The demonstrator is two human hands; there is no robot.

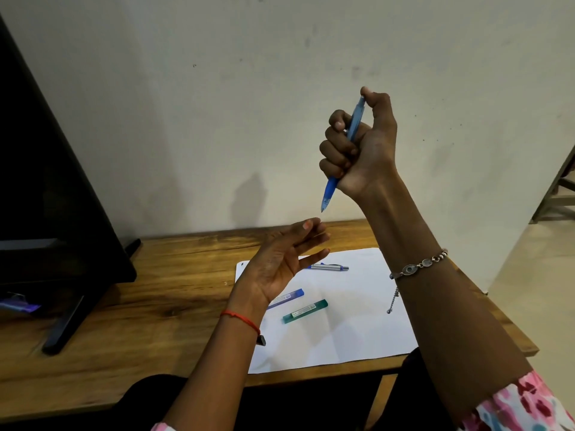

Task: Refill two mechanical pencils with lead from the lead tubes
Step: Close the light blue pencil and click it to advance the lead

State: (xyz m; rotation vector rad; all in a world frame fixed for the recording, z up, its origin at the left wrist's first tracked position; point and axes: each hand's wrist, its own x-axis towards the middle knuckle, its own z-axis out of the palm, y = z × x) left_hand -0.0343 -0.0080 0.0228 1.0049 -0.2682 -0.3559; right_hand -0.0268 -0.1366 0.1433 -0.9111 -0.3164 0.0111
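Right hand [361,144]: four fingers [336,147] curled tight round the barrel of the blue mechanical pencil [330,189], thumb [375,99] bent over its top end. The pencil is held near upright, tip down, high above the far edge of the sheet of paper [357,321].

Left hand [277,265]: palm up, fingers [311,241] loosely spread and holding nothing. It hovers over the sheet's far left corner, with the fingertips just below the pencil tip and apart from it.

Wrists: beaded bracelet [417,265] on the right, its chain hanging loose; red thread [241,318] on the left.

On the sheet:
- silver mechanical pencil [329,267] lies crosswise near the far edge, one end hidden behind the left fingers;
- purple lead tube [287,297] near the sheet's middle, partly covered by the left wrist;
- green lead tube [305,311] just beside the purple one on the near side, roughly parallel and not touching.

The sheet lies flat on a wooden table [155,290]. Well to the sheet's left stands a black monitor [46,181] on its foot.
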